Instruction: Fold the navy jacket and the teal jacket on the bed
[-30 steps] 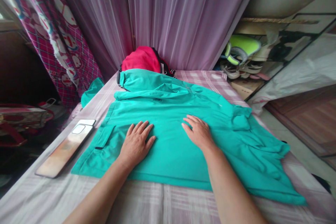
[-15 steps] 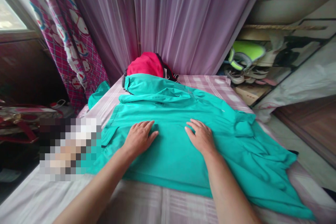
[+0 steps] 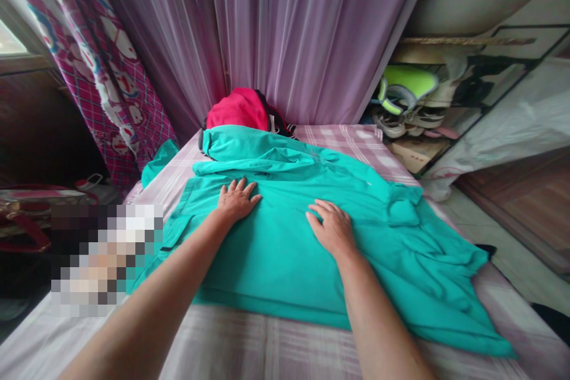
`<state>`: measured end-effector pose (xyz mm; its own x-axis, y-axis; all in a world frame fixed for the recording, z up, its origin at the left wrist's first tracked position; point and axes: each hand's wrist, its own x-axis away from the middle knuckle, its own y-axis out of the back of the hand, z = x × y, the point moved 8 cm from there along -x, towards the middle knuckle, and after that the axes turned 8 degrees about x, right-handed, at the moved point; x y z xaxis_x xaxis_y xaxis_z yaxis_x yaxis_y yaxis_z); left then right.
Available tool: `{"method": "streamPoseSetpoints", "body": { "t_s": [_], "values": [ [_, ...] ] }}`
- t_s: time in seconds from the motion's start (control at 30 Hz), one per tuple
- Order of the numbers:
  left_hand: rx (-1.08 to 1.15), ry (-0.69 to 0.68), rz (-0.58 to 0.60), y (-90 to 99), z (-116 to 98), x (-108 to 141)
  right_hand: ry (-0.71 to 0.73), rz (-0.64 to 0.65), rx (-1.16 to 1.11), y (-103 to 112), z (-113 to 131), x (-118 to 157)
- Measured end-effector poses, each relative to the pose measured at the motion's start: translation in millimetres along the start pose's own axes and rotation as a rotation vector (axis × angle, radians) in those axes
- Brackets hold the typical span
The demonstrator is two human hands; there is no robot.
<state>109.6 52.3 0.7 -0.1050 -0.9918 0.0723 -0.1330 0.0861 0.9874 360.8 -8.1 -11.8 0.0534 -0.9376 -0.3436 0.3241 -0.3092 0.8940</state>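
Ahead, the teal jacket point(image 3: 276, 261) bunches at twelve o'clock, nearer the spread, empty left hand point(image 3: 238, 199) than the loosely fanned right hand point(image 3: 333, 228).

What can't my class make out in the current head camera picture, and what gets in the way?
All in the head view:
- Palms of the left hand and right hand: turned down, hidden by the hands themselves.
- Lower front of the red bundle: covered by the green jacket.
- Thing left of the jacket: blurred by pixel blocks.
- White mark on the jacket: too small to read.
- Dark thing: cut off by the right edge.
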Motion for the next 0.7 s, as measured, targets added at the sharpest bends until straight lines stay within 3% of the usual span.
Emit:
{"method": "streamPoseSetpoints", "body": {
  "t_s": [0.13, 0.23, 0.33, 0.43, 0.57, 0.7],
  "values": [
    [-0.004, 0.001, 0.024, 7.3, -6, 13, -0.01, 0.019, -0.004, 0, 0, 0],
    [0.011, -0.084, -0.079, 15.1, -18, 38, -0.005, 0.014, -0.011, -1, 0, 0],
    [0.054, -0.181, -0.113, 4.6, -29, 66, -0.003, 0.009, -0.011, -1, -2, 0],
    [0.07, -0.188, -0.111, -11.6, -30, 82, -0.009, 0.025, 0.002, 2, 0, -2],
    [0.076, -0.184, -0.137, -17.8, -30, 83, 0.021, 0.071, -0.006, 11, 23, -2],
    [0.083, -0.193, -0.156, -15.6, -29, 82, 0.158, 0.174, -0.007, 5, 59, 5]
  ]
}}
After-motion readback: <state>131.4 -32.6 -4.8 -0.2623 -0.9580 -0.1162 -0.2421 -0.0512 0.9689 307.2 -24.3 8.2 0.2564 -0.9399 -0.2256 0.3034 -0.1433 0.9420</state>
